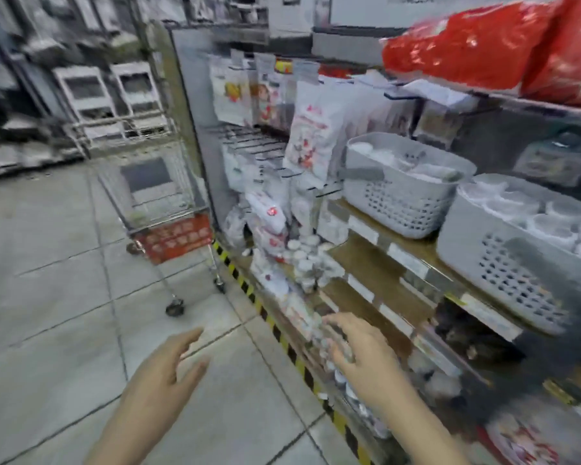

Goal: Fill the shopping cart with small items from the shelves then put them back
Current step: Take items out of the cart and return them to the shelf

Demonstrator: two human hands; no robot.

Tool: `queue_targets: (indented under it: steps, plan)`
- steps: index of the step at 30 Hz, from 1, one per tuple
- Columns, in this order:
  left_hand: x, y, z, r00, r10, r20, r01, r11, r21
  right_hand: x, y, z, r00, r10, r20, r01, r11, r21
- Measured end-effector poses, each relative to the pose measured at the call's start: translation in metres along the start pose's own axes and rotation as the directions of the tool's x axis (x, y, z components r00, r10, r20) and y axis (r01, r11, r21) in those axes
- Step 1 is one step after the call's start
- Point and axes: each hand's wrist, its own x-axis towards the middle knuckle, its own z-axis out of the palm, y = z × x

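Note:
The wire shopping cart (pixel 148 182) with a red panel at its front stands in the aisle at the end of the shelving, well ahead of my hands. My left hand (pixel 163 367) hovers over the floor tiles with straight, spread fingers and holds nothing. My right hand (pixel 363 354) reaches over the low shelf and its curled fingers touch a small clear packaged item (pixel 329 340) there. The view is blurred, so whether the hand grips the item is unclear. More small white packets and jars (pixel 302 260) lie further along that shelf.
Two grey perforated baskets (pixel 396 186) (pixel 517 260) of white items stand on the wooden shelf at right. Red bags (pixel 477 41) lie on the top shelf. A yellow-black striped strip (pixel 275 330) marks the shelf base. Grey floor tiles (pixel 47 297) stretch to the left.

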Motion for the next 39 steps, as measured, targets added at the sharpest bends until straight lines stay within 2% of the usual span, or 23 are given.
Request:
queue_targets:
  steps: [4, 9, 14, 19, 22, 27, 34, 39]
  plan:
    - [-0.015, -0.087, -0.049, 0.965, -0.208, -0.158, 0.197, 0.977, -0.085, 0.053, -0.065, 0.068, 0.977, -0.151, 0.148, 0.147, 0.988, 0.041]
    - [-0.005, -0.142, -0.080, 0.894, -0.368, -0.254, 0.311, 0.920, -0.238, 0.099, -0.119, 0.123, 0.920, -0.253, 0.300, 0.232, 0.967, 0.105]
    - [0.060, -0.165, -0.103, 0.891, -0.360, -0.277, 0.291, 0.921, -0.259, 0.176, -0.139, 0.163, 0.896, -0.217, 0.387, 0.188, 0.976, 0.111]
    - [0.155, -0.183, -0.146, 0.912, -0.273, -0.305, 0.229, 0.958, -0.171, 0.277, -0.171, 0.199, 0.910, -0.187, 0.370, 0.138, 0.978, 0.156]
    - [0.209, -0.205, -0.179, 0.910, -0.265, -0.317, 0.228, 0.962, -0.151, 0.340, -0.201, 0.223, 0.898, -0.216, 0.383, 0.156, 0.971, 0.182]
    - [0.271, -0.266, -0.223, 0.854, -0.371, -0.365, 0.322, 0.928, -0.190, 0.431, -0.261, 0.272, 0.873, -0.286, 0.394, 0.225, 0.955, 0.194]
    - [0.321, -0.374, -0.292, 0.746, -0.570, -0.344, 0.483, 0.819, -0.308, 0.523, -0.356, 0.339, 0.785, -0.406, 0.468, 0.354, 0.914, 0.199]
    - [0.384, -0.460, -0.358, 0.701, -0.616, -0.360, 0.508, 0.785, -0.354, 0.599, -0.414, 0.399, 0.804, -0.400, 0.439, 0.332, 0.916, 0.227]
